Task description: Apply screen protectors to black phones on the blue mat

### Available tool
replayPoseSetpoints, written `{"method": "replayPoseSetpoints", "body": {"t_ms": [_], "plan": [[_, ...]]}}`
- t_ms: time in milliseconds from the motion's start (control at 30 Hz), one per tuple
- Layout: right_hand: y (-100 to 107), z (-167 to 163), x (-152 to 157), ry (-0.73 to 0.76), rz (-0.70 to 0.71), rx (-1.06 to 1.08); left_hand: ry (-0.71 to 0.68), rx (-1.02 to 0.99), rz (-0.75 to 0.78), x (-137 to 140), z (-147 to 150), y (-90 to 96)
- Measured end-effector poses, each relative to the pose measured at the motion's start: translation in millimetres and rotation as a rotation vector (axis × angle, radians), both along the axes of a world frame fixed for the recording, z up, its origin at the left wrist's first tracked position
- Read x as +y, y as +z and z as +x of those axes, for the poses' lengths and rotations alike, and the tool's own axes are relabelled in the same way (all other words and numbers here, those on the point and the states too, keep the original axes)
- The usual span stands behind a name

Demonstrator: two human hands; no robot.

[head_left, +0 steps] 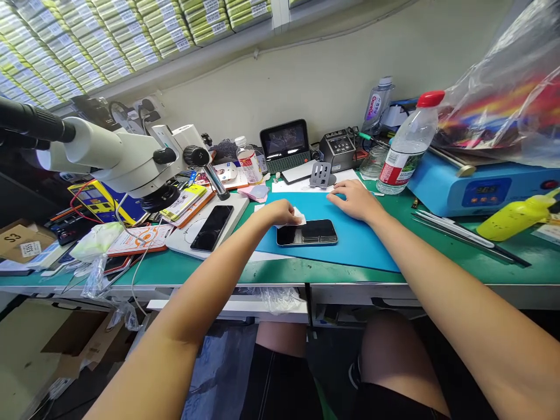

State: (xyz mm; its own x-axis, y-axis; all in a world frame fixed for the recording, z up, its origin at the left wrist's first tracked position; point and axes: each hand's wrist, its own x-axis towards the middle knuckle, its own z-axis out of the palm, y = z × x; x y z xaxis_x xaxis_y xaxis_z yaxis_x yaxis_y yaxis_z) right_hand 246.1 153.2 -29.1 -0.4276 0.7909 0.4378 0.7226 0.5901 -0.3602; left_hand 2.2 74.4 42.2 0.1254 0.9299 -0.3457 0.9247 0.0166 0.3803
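A phone [307, 233] with a dark, glossy screen lies face up on the blue mat [350, 248]. My left hand [283, 212] is closed around a white tissue [299, 216], right at the phone's upper left corner; whether the tissue touches the glass is hard to tell. Beyond the phone to the right, my right hand [352, 200] lies on the mat with its fingers stretched out and nothing in them. Just past its fingertips stands a grey slotted piece [321, 174].
A microscope [144, 157] overhangs the left side, with a second phone [212, 227] on its base. To the right are a red-capped bottle [409, 146], a blue heating unit [476, 184], tweezers [459, 232] and a yellow squeeze bottle [514, 219]. Behind sits a small screen [285, 142].
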Motion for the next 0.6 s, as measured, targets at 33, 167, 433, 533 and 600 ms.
{"method": "replayPoseSetpoints", "body": {"t_ms": [33, 167, 433, 533, 600], "plan": [[0, 0, 0, 0.001, 0.008, 0.001, -0.002, 0.006, 0.001, 1, 7, 0.9], [0, 0, 1, 0.008, 0.02, 0.036, -0.017, 0.018, 0.01, 3, 31, 3.7], [6, -1, -5, 0.015, -0.009, 0.031, -0.033, 0.031, -0.003, -3, 5, 3.5], [7, -1, -5, 0.021, -0.011, 0.034, -0.031, 0.044, -0.012, -6, -15, 3.4], [6, -1, -4, 0.034, -0.006, 0.034, -0.03, 0.053, -0.016, -7, -19, 3.1]]}}
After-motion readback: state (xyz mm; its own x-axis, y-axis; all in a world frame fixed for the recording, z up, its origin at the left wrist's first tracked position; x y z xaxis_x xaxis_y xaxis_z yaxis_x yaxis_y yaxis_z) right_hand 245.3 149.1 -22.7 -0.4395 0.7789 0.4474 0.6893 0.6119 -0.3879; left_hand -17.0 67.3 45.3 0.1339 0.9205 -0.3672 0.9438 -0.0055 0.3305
